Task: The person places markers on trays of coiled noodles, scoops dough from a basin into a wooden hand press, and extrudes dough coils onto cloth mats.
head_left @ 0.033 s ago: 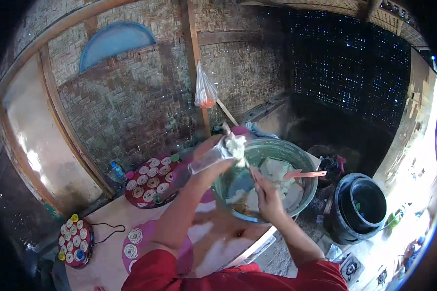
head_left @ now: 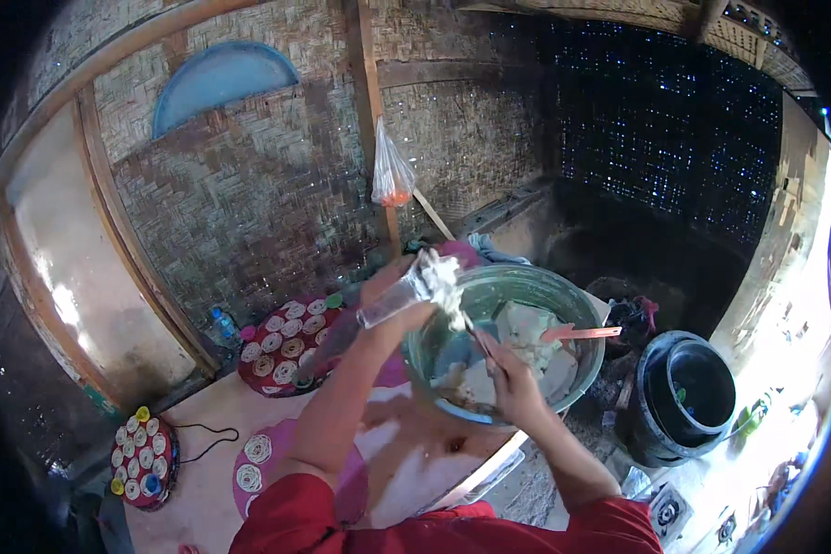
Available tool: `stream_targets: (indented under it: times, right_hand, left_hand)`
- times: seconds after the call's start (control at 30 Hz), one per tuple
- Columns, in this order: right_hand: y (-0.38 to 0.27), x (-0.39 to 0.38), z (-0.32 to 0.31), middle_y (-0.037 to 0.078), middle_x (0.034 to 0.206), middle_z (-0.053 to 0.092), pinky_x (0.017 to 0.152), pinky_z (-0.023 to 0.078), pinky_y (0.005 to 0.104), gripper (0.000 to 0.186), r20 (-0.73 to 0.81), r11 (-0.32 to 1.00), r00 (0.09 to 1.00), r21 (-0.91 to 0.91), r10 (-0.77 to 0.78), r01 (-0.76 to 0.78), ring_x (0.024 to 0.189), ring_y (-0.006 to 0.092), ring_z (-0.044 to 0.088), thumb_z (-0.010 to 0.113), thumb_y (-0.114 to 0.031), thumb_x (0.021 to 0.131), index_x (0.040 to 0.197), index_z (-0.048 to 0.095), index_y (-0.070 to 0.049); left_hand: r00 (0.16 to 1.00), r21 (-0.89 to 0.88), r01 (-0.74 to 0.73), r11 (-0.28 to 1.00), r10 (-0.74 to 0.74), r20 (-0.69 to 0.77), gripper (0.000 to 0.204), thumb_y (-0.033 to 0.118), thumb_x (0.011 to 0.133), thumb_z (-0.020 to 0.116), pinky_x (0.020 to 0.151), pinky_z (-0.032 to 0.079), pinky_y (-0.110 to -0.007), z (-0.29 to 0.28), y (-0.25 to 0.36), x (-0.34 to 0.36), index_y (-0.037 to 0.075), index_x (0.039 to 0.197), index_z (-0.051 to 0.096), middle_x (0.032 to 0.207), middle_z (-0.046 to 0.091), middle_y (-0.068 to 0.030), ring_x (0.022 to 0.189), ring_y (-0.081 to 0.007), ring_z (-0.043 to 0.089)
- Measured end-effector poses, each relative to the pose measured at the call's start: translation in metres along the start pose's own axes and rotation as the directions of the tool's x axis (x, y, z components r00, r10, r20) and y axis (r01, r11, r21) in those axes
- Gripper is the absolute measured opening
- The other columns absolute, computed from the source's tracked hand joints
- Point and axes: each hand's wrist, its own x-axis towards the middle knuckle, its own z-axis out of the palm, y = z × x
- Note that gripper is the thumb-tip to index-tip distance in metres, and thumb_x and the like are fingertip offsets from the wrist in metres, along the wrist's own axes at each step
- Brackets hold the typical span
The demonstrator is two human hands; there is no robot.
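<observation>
I see white mush [head_left: 443, 277] slip a bit toward the clear bag [head_left: 386, 305], so they touch near the green tub [head_left: 563, 297]; left hand [head_left: 415, 317] grips the bag, right hand [head_left: 517, 379] a stick [head_left: 476, 334]

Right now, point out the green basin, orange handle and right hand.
Green basin [head_left: 530, 285]: head view, far inner wall.
Orange handle [head_left: 589, 332]: head view, middle of its length.
Right hand [head_left: 517, 386]: head view, back of hand.

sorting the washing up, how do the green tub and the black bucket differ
Colour: the tub is green, the bucket black.
Width: the tub looks wider than the bucket.
Contents: the tub holds a pale mass and an orange-handled tool; the bucket has a smaller black vessel nested inside.
Both are round and open-topped.
</observation>
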Motion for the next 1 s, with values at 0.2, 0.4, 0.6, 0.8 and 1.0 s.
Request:
stream_targets:
  times: [0.2,0.4,0.6,0.8,1.0]
  right_hand:
    - [0.002,0.01,-0.049,0.001,0.087,0.059,0.056,0.041,0.0219,0.036,0.226,0.887,0.906,0.223,0.357,-0.405,0.062,0.0067,0.043,0.045,-0.01,0.095,0.131,0.049,-0.009]
    - [-0.014,-0.003,-0.021,-0.005,0.082,0.051,0.053,0.035,0.0172,0.038,0.175,0.883,0.923,0.277,0.343,-0.38,0.06,0.0041,0.039,0.043,-0.011,0.097,0.135,0.044,-0.01]
    - [-0.015,-0.008,-0.046,-0.001,0.095,0.062,0.058,0.04,0.02,0.038,0.374,0.784,0.814,0.276,0.445,-0.556,0.062,0.0072,0.046,0.044,-0.007,0.094,0.132,0.048,-0.011]
    - [-0.006,-0.025,-0.062,0.018,0.11,0.054,0.084,0.046,0.0435,0.034,0.316,0.578,0.929,-0.801,0.191,0.153,0.1,0.0342,0.056,0.054,-0.012,0.081,0.114,0.061,-0.009]
    - [-0.016,-0.091,0.054,0.02,0.121,0.05,0.093,0.041,0.0381,0.047,0.749,0.966,0.663,0.18,-0.011,-0.188,0.109,0.0362,0.051,0.06,-0.031,0.085,0.127,0.05,-0.012]
  left_hand:
    - [0.991,0.166,0.131,0.977,-0.133,0.004,0.028,0.035,0.073,0.068,0.068,0.051,-0.039,-0.02,0.013,-0.003,0.016,0.093,0.064,0.087,0.064,-0.0075,0.079,-0.028,0.063]
    - [0.985,0.078,-0.141,0.987,0.148,-0.089,0.029,0.027,0.068,0.068,0.066,0.05,-0.039,0.005,0.002,-0.005,0.01,0.09,0.058,0.08,0.059,-0.008,0.078,-0.0289,0.06]
    - [0.992,0.182,0.123,0.975,-0.128,0.017,0.023,0.035,0.073,0.068,0.069,0.052,-0.037,-0.007,-0.02,-0.014,0.019,0.088,0.065,0.091,0.066,-0.0069,0.082,-0.0276,0.064]
    - [0.958,0.054,0.28,0.959,-0.283,0.055,0.046,0.029,0.08,0.065,0.093,0.042,-0.039,-0.092,-0.047,-0.044,0.009,0.119,0.053,0.112,0.059,-0.0104,0.105,-0.0247,0.055]
    - [0.788,-0.95,0.177,0.258,-0.615,-0.02,0.019,0.018,0.075,0.062,0.063,0.042,-0.029,-0.182,-0.06,-0.118,0.005,0.088,0.056,0.083,0.053,-0.005,0.074,-0.0141,0.05]
